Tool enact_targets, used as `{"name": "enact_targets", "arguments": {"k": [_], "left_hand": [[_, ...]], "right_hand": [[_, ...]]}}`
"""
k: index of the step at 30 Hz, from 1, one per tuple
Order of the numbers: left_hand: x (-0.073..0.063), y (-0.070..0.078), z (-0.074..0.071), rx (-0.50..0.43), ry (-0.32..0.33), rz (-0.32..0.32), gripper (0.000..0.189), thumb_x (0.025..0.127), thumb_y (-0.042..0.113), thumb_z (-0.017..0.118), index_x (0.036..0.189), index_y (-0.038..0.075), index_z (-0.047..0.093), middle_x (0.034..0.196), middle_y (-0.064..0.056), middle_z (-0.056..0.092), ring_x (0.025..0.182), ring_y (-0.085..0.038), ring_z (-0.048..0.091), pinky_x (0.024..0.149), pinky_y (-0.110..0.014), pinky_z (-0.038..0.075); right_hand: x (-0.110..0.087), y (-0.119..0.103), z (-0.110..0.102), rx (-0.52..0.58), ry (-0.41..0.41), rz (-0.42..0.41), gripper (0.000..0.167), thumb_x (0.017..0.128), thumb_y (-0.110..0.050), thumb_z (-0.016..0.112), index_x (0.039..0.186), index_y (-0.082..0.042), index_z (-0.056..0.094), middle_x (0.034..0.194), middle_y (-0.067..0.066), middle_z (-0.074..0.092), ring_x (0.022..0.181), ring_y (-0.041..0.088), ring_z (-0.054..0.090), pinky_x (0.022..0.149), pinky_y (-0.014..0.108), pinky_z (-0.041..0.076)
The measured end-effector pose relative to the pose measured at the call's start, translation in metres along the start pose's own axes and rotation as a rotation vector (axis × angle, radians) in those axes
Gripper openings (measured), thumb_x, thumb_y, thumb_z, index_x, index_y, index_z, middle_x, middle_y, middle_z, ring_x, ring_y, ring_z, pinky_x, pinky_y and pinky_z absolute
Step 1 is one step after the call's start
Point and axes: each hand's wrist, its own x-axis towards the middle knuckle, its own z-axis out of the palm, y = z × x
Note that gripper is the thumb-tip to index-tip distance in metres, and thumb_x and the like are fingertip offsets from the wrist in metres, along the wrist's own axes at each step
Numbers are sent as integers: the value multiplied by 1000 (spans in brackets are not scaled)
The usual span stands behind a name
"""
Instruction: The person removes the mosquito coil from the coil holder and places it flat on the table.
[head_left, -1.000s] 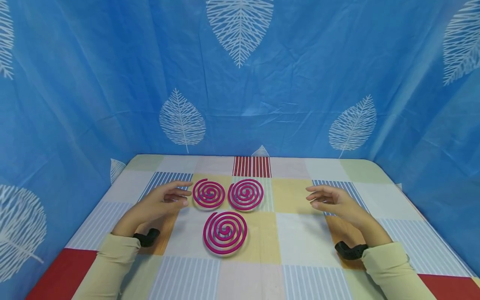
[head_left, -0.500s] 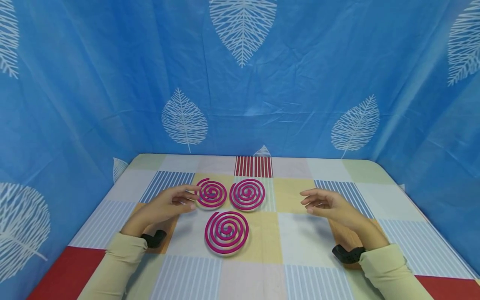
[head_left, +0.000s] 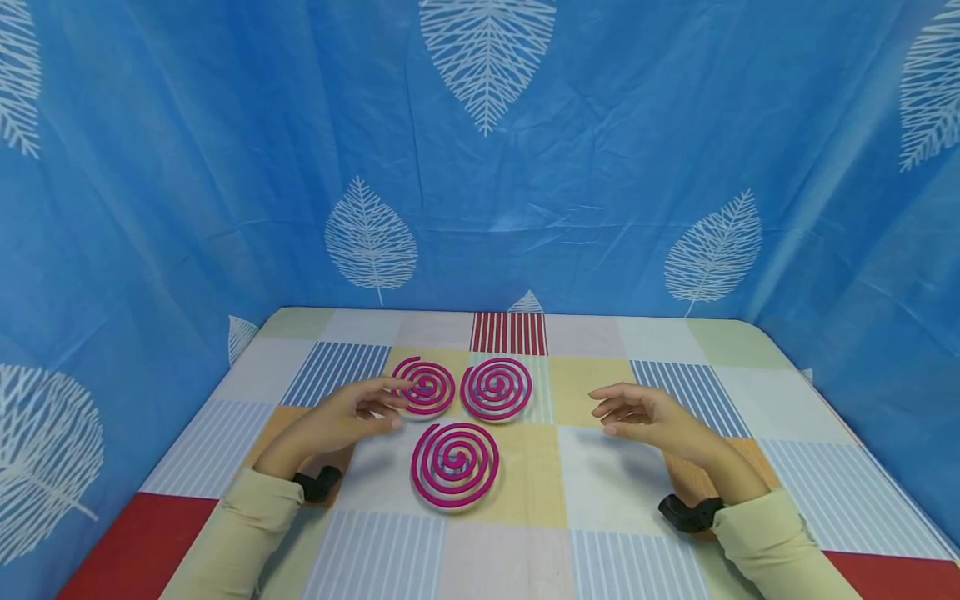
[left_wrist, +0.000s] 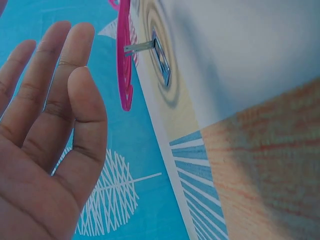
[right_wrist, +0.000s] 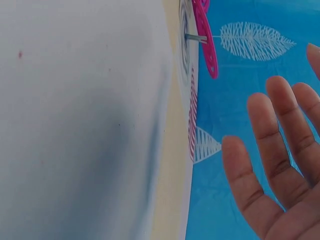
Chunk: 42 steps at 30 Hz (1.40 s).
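Note:
Three magenta mosquito coils sit raised on small metal stands: a back left coil [head_left: 426, 385], a back right coil [head_left: 497, 387] and a front coil [head_left: 454, 460]. Nearest the back left coil is my left hand [head_left: 341, 425], whose fingertips overlap its left edge in the head view. The left wrist view shows that hand apart from a coil [left_wrist: 123, 60] on its stand [left_wrist: 140, 47], palm bare. My right hand [head_left: 660, 421] hovers over the table's right side with relaxed fingers, holding nothing. A coil [right_wrist: 207, 45] appears beyond its fingers in the right wrist view.
A patchwork checked cloth covers the table [head_left: 510, 558]. Blue curtains [head_left: 600, 167] with white leaf prints enclose the back and both sides. Black wrist bands, one on the left [head_left: 318, 483] and one on the right [head_left: 690, 513], hang below the wrists.
Both hands have drifted inward, the left one rightward over the back left coil's edge and the right one leftward. The coils stay in place on the table; the head view has shifted slightly.

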Motion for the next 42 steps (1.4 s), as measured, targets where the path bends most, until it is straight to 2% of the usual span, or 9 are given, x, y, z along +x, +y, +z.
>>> {"name": "enact_targets", "arguments": {"k": [6, 10, 15, 19, 27, 33, 38, 42], "left_hand": [[0, 1, 5, 20, -7, -33, 55, 101, 13, 77, 150, -4, 57, 132, -20, 72, 116, -37, 67, 89, -37, 54], [-1, 0, 7, 31, -26, -13, 57, 101, 14, 77, 150, -4, 56, 133, -22, 71, 118, -40, 67, 90, -40, 54], [-2, 1, 8, 67, -39, 13, 57, 100, 14, 78, 149, -5, 56, 133, -23, 71, 115, -35, 69, 89, -36, 56], [-3, 2, 8, 83, -42, 10, 57, 100, 14, 78, 150, -3, 57, 134, -23, 70, 114, -34, 70, 89, -36, 56], [-4, 0, 12, 47, -62, -1, 59, 100, 14, 77, 153, -2, 54, 134, -22, 70, 117, -39, 69, 90, -41, 55], [-6, 0, 15, 7, -89, -2, 62, 101, 14, 78, 155, -1, 52, 135, -25, 68, 116, -40, 69, 89, -37, 56], [-6, -1, 16, 1, -103, -1, 64, 99, 14, 79, 154, -3, 51, 136, -27, 67, 113, -39, 69, 83, -34, 55], [-6, -3, 17, -2, -126, -6, 67, 99, 13, 79, 156, -4, 48, 136, -26, 66, 112, -36, 68, 87, -38, 55]], "right_hand": [[2, -1, 4, 10, -35, -5, 47, 102, -1, 72, 142, 17, 55, 121, 29, 69, 108, 24, 72, 93, 26, 59], [4, -2, 8, 13, -57, 1, 47, 102, 0, 71, 143, 17, 54, 123, 31, 67, 110, 25, 72, 94, 27, 59], [6, -3, 12, 11, -77, 14, 48, 102, 3, 70, 145, 16, 53, 125, 35, 66, 112, 27, 72, 95, 28, 59], [9, -4, 15, 17, -101, 21, 50, 102, 1, 71, 146, 16, 53, 126, 34, 66, 113, 29, 72, 95, 29, 59], [16, -6, 22, 32, -160, 33, 52, 103, -2, 71, 147, 16, 51, 127, 31, 69, 111, 34, 72, 96, 31, 59], [21, -6, 25, 27, -174, 46, 52, 104, -4, 71, 147, 16, 51, 129, 31, 69, 111, 37, 72, 96, 31, 59], [25, -7, 28, 33, -196, 47, 51, 105, -4, 70, 148, 16, 51, 129, 32, 69, 111, 40, 71, 96, 31, 59], [29, -7, 32, 46, -211, 45, 51, 105, -3, 69, 148, 17, 50, 128, 33, 69, 111, 43, 71, 95, 31, 59]]}}
